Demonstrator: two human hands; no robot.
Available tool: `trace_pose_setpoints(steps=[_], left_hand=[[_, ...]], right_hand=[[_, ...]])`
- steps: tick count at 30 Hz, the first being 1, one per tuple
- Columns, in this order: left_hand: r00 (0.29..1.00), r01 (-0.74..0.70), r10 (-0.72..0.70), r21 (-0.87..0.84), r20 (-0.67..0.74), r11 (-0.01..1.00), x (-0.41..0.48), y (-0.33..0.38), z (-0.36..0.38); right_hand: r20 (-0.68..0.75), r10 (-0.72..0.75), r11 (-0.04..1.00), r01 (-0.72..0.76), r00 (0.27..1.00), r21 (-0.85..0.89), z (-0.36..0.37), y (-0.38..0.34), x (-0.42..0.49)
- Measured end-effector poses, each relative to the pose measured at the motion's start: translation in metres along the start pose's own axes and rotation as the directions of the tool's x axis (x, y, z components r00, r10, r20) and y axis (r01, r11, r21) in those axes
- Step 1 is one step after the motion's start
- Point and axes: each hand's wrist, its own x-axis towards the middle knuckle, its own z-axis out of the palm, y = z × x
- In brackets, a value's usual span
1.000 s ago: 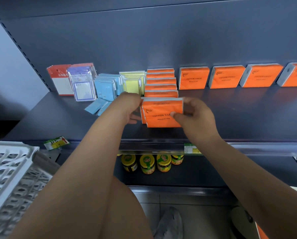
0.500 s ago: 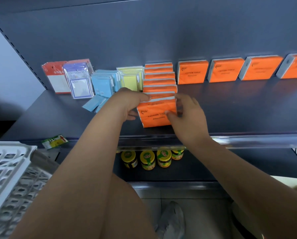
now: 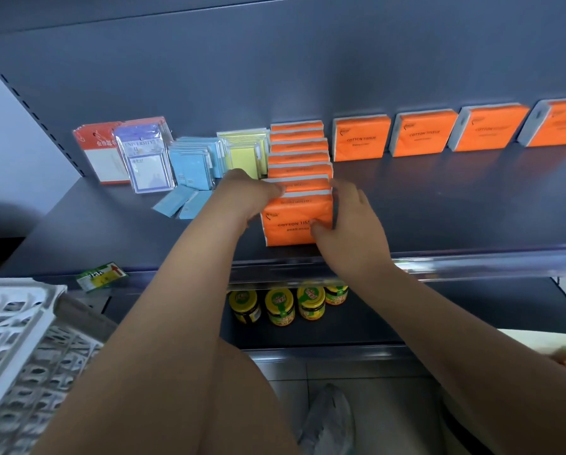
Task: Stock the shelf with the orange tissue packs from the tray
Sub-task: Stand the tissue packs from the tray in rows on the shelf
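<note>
A white crate (image 3: 19,339) sits low, far left of the front pack (image 3: 294,224). Blue packs (image 3: 193,165) stand on the shelf (image 3: 439,208), left of that pack. The left hand (image 3: 247,197) grips the pack's left edge. The pack stands upright, touching the orange row (image 3: 298,152) behind it. The right hand (image 3: 354,224) grips its right side, thumb on its face. Right of it, further back, stand 4 single packs (image 3: 362,142).

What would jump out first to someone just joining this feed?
The front orange pack on the shelf, held between the left hand and right hand, heads a column of orange packs. Four more orange packs stand spaced along the back wall to its right. Below, yellow-lidded jars sit on the lower shelf.
</note>
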Motion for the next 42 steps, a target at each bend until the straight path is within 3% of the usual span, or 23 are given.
trace_pose_setpoints(steps=[3, 7, 11, 15, 23, 28, 42], left_hand=[[0.978, -0.125, 0.142, 0.11, -0.156, 0.986, -0.004, -0.002, 0.007], [0.878, -0.27, 0.394, 0.4, -0.272, 0.876, -0.016, -0.002, 0.022], [0.728, -0.352, 0.636, 0.655, -0.257, 0.668, -0.03, 0.004, 0.042], [0.688, -0.389, 0.71, 0.749, -0.15, 0.536, -0.042, 0.013, 0.066], [0.641, -0.543, 0.765, 0.743, 0.065, 0.392, -0.076, 0.034, 0.129], [0.643, -0.613, 0.747, 0.697, 0.168, 0.371, -0.095, 0.043, 0.162], [0.536, -0.806, 0.741, 0.506, 0.404, 0.307, -0.145, 0.074, 0.264]], right_hand=[[-0.025, -0.031, 0.999, 0.031, 0.999, -0.017, -0.002, 0.0, -0.004], [-0.105, -0.053, 0.997, 0.047, 0.993, -0.063, -0.009, -0.002, -0.009], [-0.16, -0.073, 0.986, 0.047, 0.984, -0.159, -0.025, 0.001, -0.01], [-0.212, -0.107, 0.977, 0.063, 0.971, -0.202, -0.048, 0.011, -0.016], [-0.29, -0.053, 0.962, -0.029, 0.955, -0.27, -0.106, 0.053, -0.037], [-0.333, 0.017, 0.937, -0.131, 0.943, -0.324, -0.144, 0.077, -0.054], [-0.426, 0.146, 0.843, -0.338, 0.893, -0.419, -0.238, 0.147, -0.124]])
